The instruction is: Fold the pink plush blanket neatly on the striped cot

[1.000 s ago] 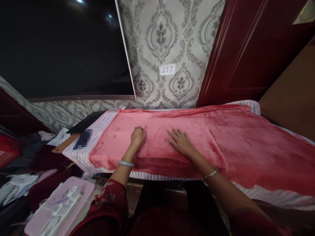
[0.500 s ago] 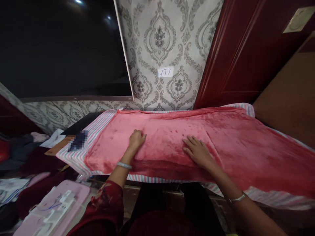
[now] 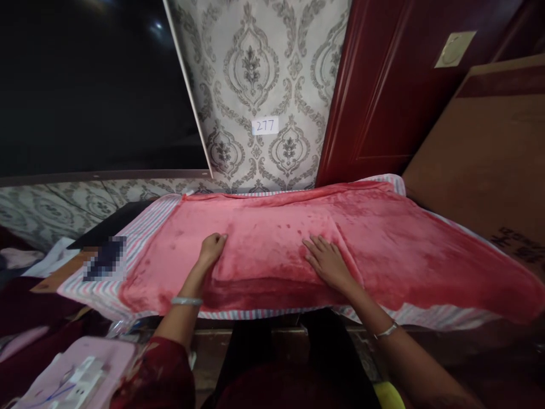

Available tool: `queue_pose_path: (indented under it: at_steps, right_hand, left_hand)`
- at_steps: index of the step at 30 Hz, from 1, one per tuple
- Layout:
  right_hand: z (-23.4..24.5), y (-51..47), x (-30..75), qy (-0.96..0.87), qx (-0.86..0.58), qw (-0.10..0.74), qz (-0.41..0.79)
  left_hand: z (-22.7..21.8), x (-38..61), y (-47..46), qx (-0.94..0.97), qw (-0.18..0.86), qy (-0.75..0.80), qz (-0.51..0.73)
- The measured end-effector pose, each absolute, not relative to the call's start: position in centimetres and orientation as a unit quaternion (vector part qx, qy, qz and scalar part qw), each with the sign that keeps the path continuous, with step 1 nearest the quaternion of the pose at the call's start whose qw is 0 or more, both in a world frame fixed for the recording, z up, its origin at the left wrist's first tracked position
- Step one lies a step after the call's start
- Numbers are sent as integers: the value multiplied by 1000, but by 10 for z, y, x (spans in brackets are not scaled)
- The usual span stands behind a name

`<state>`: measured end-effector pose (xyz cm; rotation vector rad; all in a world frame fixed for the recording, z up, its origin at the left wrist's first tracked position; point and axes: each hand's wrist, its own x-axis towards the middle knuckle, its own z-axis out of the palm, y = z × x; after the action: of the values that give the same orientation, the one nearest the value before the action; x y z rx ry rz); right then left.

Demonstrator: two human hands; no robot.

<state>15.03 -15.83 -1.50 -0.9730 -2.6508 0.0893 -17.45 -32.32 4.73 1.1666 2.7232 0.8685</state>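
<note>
A pinkish-red plush blanket (image 3: 272, 255) lies spread over a striped cloth (image 3: 149, 221), with a ridge along its far side and a darker fold along its near side. My left hand (image 3: 210, 250) is closed, its curled fingers on the blanket left of the middle beside a faint crease. What lies under those fingers is partly hidden, but they appear to pinch the plush. Flat on the blanket, right of the middle, rests my right hand (image 3: 327, 261), with its fingers spread and nothing held. A raised fold edge runs just beyond it.
A large dark screen (image 3: 93, 85) hangs at the back left, near a paper label (image 3: 265, 125) on the wall. At right stands a cardboard box (image 3: 485, 159). A pink board (image 3: 113, 358) with a white power strip (image 3: 80, 380) sits low at left, near dark clothes (image 3: 38, 307).
The view has turned to the right, so everything appears further left and more of the box shows. Both hands stay at nearly the same places on the blanket.
</note>
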Motion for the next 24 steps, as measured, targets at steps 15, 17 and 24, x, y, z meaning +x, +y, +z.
queue_pose_path:
  at_steps: [15,17,24]
  right_hand:
    - [7,-170,148,-914,-374,143,64]
    - [9,-170,149,-915,-370,143,67]
    - [-12,-164,183,-889,-409,202,44]
  left_hand:
    - [19,-158,-363,363,37,856,366]
    - [18,-158,-366,367,43,848,379]
    - [11,-142,-392,373,32,834,405]
